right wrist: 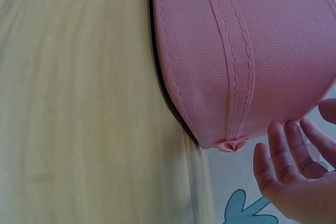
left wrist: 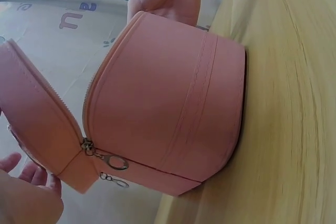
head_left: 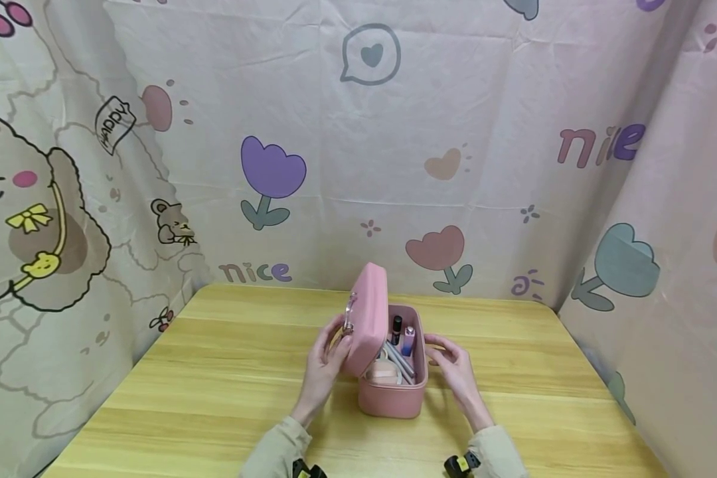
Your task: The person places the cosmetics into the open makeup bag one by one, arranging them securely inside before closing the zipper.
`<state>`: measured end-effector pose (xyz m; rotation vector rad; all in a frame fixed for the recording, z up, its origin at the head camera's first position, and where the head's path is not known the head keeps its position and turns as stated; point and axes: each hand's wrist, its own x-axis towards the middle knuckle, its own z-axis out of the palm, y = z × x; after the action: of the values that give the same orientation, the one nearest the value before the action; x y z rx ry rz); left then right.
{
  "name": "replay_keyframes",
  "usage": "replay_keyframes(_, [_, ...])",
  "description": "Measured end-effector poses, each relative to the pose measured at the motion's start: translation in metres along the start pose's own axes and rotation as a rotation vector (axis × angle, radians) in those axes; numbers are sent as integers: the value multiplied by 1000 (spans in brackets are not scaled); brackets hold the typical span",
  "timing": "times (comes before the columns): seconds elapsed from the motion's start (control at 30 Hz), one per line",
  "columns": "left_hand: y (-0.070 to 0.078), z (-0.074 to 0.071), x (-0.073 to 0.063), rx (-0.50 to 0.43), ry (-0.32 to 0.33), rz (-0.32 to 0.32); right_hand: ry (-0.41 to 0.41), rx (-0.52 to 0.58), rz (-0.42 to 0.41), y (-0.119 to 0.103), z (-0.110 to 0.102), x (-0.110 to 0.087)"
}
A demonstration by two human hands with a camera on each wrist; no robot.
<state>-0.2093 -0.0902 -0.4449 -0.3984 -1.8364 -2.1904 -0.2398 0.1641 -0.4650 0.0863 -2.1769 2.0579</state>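
Note:
A pink makeup case (head_left: 391, 401) stands on the table with its zipped lid (head_left: 367, 318) raised and tilted to the left. My left hand (head_left: 321, 365) rests its fingers against the lid's outer face, beside the metal-fitted handle (head_left: 349, 312). On the other side, my right hand (head_left: 457, 372) has loosely bent fingers near the case's right wall; whether they touch it, I cannot tell. Inside lie a black-capped tube (head_left: 397, 328), a small pink-and-blue bottle (head_left: 409, 340), slim grey sticks (head_left: 399, 362) and a pale pink rounded item (head_left: 382, 373). The case's bottom is hidden.
The wooden table (head_left: 215, 372) extends around the case. A printed curtain (head_left: 334, 166) hangs behind it and along both sides. Zipper pulls (left wrist: 115, 162) dangle from the case's corner. Dark wrist devices (head_left: 461, 463) sit at the sleeves.

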Motion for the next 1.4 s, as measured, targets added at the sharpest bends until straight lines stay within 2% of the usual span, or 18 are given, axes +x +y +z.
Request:
replay_keyframes(0.2, [-5, 1, 1, 22, -40, 23, 4, 4, 5, -1, 0, -1])
replay_keyframes(0.3, [-9, 0, 2, 57, -38, 15, 0, -1, 6, -1, 1, -2])
replay_keyframes(0.53, [-15, 2, 2, 101, -23, -56, -6, 3, 5, -2, 2, -1])
replay_keyframes(0.67, [-17, 3, 1, 86, -65, -121, -9, 11, 8, -2, 1, -1])
replay_keyframes(0.73, [-20, 2, 1, 73, -93, -132, -20, 32, 11, -1, 1, 0])
replay_keyframes(0.83, [-24, -1, 1, 87, -128, -113, -32, 56, 22, -1, 0, 0])
replay_keyframes(1.03, [-32, -2, -1, 171, -134, -70, -18, 59, 20, -2, 1, 0])
replay_keyframes(1.4, [-34, 0, -3, 148, -133, -55, 10, 21, 19, -7, 3, -4])
